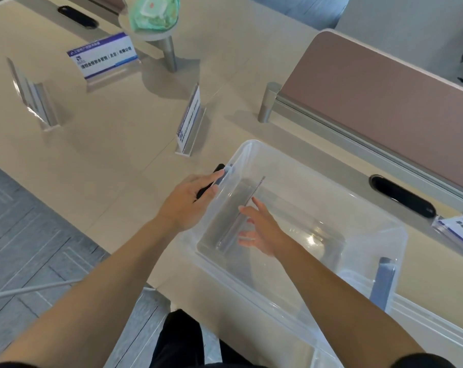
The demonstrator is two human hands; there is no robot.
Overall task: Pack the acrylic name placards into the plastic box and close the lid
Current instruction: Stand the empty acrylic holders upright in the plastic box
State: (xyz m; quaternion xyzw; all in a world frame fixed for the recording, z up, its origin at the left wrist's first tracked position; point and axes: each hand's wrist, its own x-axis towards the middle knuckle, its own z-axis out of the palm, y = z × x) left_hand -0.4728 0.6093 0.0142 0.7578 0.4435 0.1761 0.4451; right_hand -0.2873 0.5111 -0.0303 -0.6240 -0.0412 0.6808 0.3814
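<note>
Since the nearest loose placard (190,120) stands on the surface (105,160) beyond the plastic box (251,143), up-left, the left hand (188,203) is closer, though its grip curls over the box's left rim. Inside, a packed placard (254,189) stands on edge, long axis running away from the person. The right hand (259,229), fingers straight, lies beside it; contact is unclear. No lid can be made out.

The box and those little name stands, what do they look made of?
The box looks like see-through plastic with a slight gloss: the desk shows through its walls. The name stand seems clear, polished acrylic, probably holding a printed paper card; its edges glint.
</note>
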